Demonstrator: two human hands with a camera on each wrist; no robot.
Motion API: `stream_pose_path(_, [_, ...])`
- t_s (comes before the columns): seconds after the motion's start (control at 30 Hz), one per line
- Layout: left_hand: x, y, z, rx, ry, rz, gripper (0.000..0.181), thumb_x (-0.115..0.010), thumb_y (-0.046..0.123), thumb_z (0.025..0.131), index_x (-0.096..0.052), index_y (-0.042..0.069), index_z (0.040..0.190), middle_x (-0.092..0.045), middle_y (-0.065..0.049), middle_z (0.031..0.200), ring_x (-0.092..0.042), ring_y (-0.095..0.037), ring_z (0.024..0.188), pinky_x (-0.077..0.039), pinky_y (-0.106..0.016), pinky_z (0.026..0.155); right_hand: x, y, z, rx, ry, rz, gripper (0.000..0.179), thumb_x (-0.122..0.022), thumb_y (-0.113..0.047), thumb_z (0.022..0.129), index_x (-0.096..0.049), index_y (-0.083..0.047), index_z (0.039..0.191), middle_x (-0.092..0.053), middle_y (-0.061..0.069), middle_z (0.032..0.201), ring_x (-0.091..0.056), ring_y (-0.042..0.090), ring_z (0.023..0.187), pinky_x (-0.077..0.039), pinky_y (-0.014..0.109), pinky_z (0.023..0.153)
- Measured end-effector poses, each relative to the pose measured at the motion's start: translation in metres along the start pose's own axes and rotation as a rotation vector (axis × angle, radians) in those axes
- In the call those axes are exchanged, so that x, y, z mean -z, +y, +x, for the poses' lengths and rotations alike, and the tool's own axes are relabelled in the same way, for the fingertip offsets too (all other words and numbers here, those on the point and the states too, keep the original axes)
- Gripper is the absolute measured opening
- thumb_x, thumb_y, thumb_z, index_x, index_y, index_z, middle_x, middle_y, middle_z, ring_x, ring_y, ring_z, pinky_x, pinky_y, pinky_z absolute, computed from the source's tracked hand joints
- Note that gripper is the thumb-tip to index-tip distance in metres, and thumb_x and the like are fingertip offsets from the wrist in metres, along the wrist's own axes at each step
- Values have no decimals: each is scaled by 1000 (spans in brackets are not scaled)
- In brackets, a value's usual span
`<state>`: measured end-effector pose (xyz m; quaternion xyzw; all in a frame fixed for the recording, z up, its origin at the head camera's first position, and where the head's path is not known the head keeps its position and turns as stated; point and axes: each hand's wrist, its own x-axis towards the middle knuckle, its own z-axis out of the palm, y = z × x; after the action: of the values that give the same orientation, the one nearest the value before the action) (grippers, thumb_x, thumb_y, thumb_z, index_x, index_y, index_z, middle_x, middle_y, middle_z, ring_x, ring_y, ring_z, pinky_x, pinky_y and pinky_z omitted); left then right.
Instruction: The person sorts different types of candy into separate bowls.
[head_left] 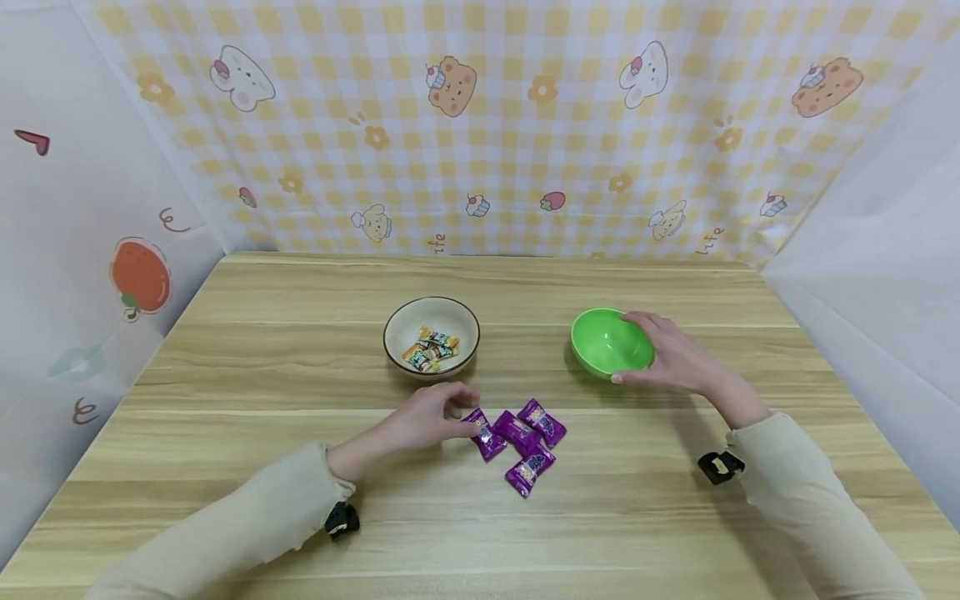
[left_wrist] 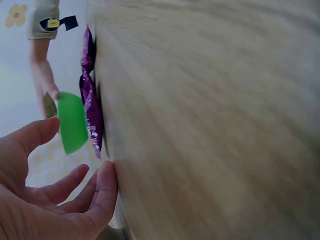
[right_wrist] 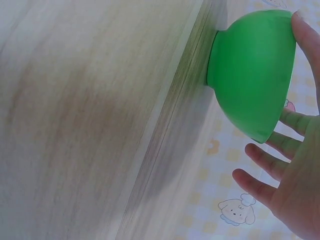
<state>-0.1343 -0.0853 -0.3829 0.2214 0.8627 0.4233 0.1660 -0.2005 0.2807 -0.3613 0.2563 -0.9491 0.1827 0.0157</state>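
My right hand grips a green bowl, thumb on the near side of its rim and fingers on the far side. Nothing lies inside the bowl. In the head view, my left hand reaches over the leftmost of several purple-wrapped candies. Its thumb and fingers are spread apart in the left wrist view, with no candy pinched between them. Whether a fingertip touches that nearest candy, I cannot tell. Behind the left hand stands a cream bowl with a dark rim, holding yellow-and-orange wrapped candies.
Both bowls and the purple candies are on a wood-grain table. A yellow checked curtain hangs along its back edge, with pale cloth on both sides. Each sleeve cuff has a small black device by it.
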Motion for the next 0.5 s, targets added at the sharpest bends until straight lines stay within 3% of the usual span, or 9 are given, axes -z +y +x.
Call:
stream_pose_path(0.27, [-9, 2, 6, -95, -31, 147, 44, -74, 17, 69, -56, 3, 107, -53, -2, 93, -49, -17, 86, -41, -31, 76, -1, 1, 0, -9, -2, 3, 90, -72, -53, 63, -36, -4, 130, -39, 20, 127, -38, 36, 111, -38, 54, 79])
stream_pose_path(0.5, [-11, 2, 5, -135, -41, 272, 28, -75, 18, 66, -58, 12, 87, -45, 3, 80, -42, -13, 74, -36, -29, 66, 0, -1, 0, -25, -11, 7, 92, -72, -54, 62, -35, -5, 130, -39, 20, 126, -38, 36, 111, -39, 54, 79])
